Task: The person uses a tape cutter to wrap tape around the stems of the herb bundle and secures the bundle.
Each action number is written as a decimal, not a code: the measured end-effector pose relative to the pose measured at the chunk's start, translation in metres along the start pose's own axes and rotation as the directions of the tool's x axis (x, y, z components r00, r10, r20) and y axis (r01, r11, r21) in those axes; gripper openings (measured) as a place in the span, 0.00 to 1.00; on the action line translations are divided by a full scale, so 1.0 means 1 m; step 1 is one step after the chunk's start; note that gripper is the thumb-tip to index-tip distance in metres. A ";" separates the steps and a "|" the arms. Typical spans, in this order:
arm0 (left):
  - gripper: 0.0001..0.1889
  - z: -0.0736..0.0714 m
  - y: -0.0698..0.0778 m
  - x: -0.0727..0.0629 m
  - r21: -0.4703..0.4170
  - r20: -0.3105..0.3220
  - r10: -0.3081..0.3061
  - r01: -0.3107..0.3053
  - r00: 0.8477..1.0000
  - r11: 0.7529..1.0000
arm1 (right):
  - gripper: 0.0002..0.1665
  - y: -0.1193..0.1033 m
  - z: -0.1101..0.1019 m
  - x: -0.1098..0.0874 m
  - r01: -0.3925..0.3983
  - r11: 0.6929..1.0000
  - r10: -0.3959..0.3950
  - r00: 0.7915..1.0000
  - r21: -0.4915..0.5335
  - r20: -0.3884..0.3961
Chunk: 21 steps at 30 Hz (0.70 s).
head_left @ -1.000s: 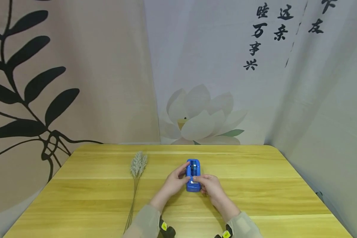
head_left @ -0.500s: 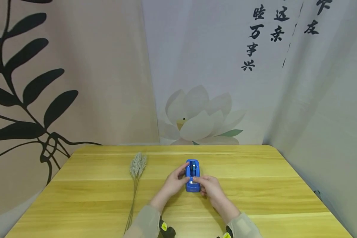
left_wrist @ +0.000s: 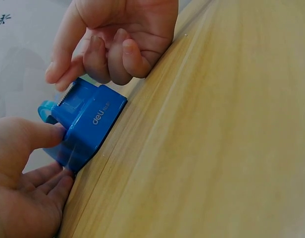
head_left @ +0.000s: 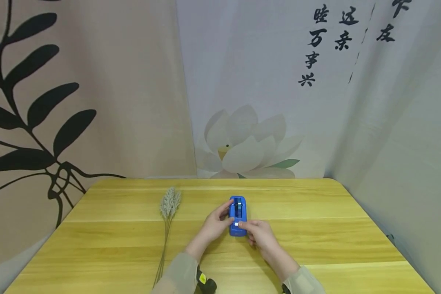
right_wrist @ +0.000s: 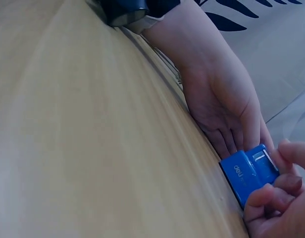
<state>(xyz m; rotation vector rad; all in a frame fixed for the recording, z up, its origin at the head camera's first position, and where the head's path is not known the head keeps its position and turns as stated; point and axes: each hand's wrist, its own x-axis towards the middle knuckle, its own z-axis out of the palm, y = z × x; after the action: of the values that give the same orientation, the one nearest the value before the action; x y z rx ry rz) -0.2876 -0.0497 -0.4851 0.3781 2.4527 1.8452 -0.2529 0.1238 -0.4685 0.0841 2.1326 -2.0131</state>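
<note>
A blue tape dispenser [head_left: 237, 232] stands on the table, its roll of clear bluish tape [left_wrist: 46, 111] at the far end and its serrated cutter [left_wrist: 67, 94] at the near end. My left hand [head_left: 214, 225] grips the dispenser from the left, thumb and fingers on its sides. Just over the cutter is my right hand [head_left: 261, 234], thumb and forefinger pinched together at the tape's end, the other fingers curled. Only a faint bit of that tape end shows beside these fingers. In the right wrist view, the dispenser [right_wrist: 241, 173] is partly covered by the right fingers.
A bunch of dried grass stalks [head_left: 170, 204] lies lengthwise on the wooden table [head_left: 334, 241], left of my left hand. Behind the table hangs a printed curtain [head_left: 139, 102]. Dark wrist mounts sit at both sleeves.
My right hand has drawn slightly back toward me and down the dispenser's near end. The left hand keeps its hold, and the dispenser stays in place.
</note>
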 end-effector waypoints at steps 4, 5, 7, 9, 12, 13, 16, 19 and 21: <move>0.29 0.000 0.000 0.000 0.002 0.001 -0.001 0.001 1.000 1.000 | 0.19 0.002 0.000 -0.002 0.002 1.000 -0.002 1.000 -0.018 -0.007; 0.29 0.000 0.000 0.000 0.002 0.002 -0.005 0.005 1.000 1.000 | 0.19 0.003 0.000 -0.002 0.001 1.000 -0.001 1.000 -0.021 -0.009; 0.29 0.000 0.000 0.000 0.006 0.002 -0.006 0.006 1.000 1.000 | 0.18 0.003 0.000 -0.004 0.000 1.000 -0.001 1.000 -0.024 -0.012; 0.29 0.000 0.001 0.000 0.008 0.001 -0.011 0.011 1.000 1.000 | 0.18 0.003 0.000 -0.006 0.003 1.000 -0.003 1.000 -0.021 -0.011; 0.30 -0.001 0.001 0.000 0.006 -0.002 -0.009 0.009 1.000 1.000 | 0.17 0.002 0.001 -0.009 0.008 1.000 -0.008 1.000 -0.015 -0.003; 0.30 -0.001 0.001 0.000 0.007 -0.003 -0.007 0.007 1.000 1.000 | 0.17 0.002 0.002 -0.009 0.006 1.000 -0.006 1.000 -0.013 -0.001; 0.30 -0.001 0.002 0.000 -0.002 0.001 -0.008 0.008 1.000 1.000 | 0.17 0.002 0.002 -0.011 0.001 1.000 -0.001 1.000 -0.012 0.005; 0.30 0.000 0.003 -0.001 0.002 0.004 -0.011 0.011 1.000 1.000 | 0.17 0.002 0.001 -0.013 -0.002 1.000 0.003 1.000 -0.020 0.012; 0.30 0.000 0.003 -0.002 0.001 0.004 -0.012 0.012 1.000 1.000 | 0.18 0.003 0.001 -0.015 0.000 0.999 0.000 1.000 -0.033 0.018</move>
<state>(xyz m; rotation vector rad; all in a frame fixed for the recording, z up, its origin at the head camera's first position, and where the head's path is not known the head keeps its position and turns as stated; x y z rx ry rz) -0.2854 -0.0495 -0.4820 0.3653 2.4480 1.8371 -0.2375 0.1246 -0.4685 0.0607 2.1546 -1.9699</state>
